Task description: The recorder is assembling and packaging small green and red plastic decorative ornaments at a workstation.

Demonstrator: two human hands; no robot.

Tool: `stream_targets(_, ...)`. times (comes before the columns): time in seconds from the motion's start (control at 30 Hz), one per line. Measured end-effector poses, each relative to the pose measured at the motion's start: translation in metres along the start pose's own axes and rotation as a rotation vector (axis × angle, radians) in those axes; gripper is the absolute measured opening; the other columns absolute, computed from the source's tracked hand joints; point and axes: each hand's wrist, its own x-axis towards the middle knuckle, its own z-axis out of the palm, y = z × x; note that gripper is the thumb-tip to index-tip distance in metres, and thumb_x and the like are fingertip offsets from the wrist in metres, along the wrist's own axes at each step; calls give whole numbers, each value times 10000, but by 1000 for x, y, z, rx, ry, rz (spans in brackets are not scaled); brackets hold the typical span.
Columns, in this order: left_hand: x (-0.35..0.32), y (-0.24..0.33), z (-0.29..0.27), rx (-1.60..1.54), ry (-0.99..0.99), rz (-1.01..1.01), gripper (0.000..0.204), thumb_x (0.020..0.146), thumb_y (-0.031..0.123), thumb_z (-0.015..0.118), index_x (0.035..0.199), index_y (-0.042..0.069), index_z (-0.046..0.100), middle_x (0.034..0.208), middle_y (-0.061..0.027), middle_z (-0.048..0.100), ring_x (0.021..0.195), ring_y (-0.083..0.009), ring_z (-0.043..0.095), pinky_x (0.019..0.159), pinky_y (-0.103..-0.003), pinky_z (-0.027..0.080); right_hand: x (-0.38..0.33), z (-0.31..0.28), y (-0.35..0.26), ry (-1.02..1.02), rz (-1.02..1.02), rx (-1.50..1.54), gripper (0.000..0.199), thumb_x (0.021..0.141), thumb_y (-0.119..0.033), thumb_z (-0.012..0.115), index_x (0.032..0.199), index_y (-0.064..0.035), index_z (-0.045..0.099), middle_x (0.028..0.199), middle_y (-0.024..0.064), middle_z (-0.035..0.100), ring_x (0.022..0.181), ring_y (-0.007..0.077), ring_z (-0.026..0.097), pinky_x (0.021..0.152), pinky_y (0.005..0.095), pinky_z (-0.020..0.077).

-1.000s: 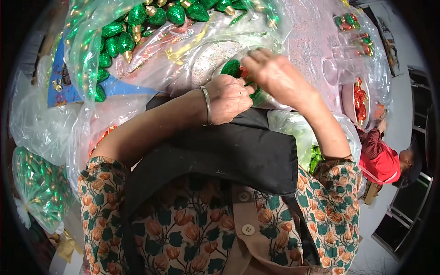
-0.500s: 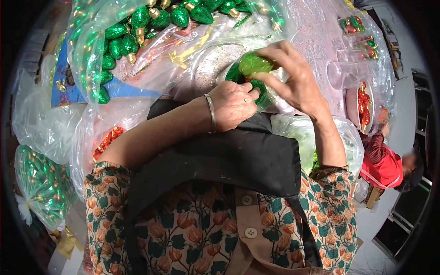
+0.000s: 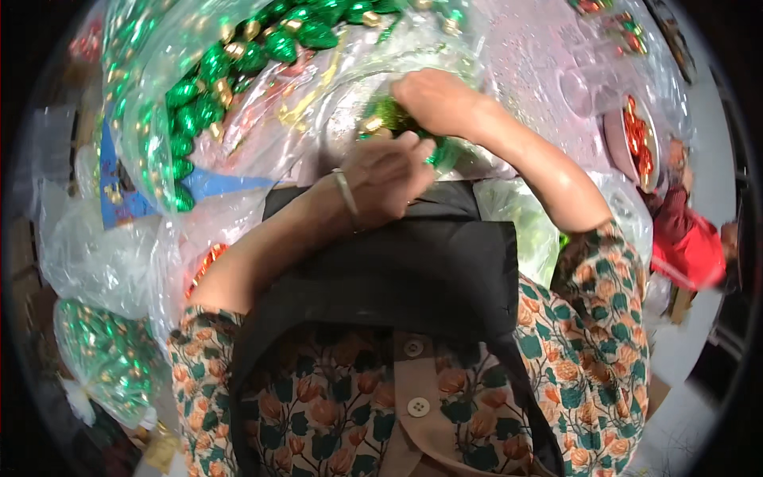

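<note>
My right hand (image 3: 435,99) reaches in from the right, its fingers curled down over a glittery green bulb ornament (image 3: 388,113). A gold cap shows at the ornament's left side. Just below, my left hand (image 3: 389,176), wearing a bangle, is smeared by motion. Its fingers look bent and bunched, and what they hold, if anything, cannot be made out. Shiny green pieces (image 3: 442,151) show beside the left fingertips, partly hidden by both hands. Beneath the work lies a pale, glitter-speckled surface (image 3: 338,107) partly under clear plastic.
A row of green bulb ornaments with gold caps (image 3: 280,44) curves along the far left in clear plastic. A blue sheet (image 3: 214,183) lies nearer. To the right are a clear cup (image 3: 584,86) and a bowl (image 3: 616,143) of red ornaments. Another person in red (image 3: 690,246) is at far right.
My right hand has moved left and down with the green ornament, from held up beside the work to over it. My left hand has shifted slightly nearer to me. The whole view has shifted somewhat.
</note>
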Motion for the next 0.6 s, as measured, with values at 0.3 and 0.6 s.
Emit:
stream_targets(0.3, 31, -12, -45, -224, -223, -233, 419, 842, 254, 608, 1184, 17, 560, 1191, -146, 566, 1008, -327, 571, 861, -417, 448, -146, -66, 10, 678, 448, 200, 193, 815, -159, 568, 942, -17, 599, 636, 138, 558, 596, 284, 568, 564, 401, 457)
stream_targets(0.6, 69, -48, -45, -213, -699, -283, 538, 739, 322, 706, 1157, 29, 536, 963, -209, 617, 868, -363, 600, 743, -439, 457, -410, 116, 82, -714, 1259, 336, 276, 766, -158, 550, 982, 10, 594, 998, 242, 603, 906, 342, 579, 772, 435, 464)
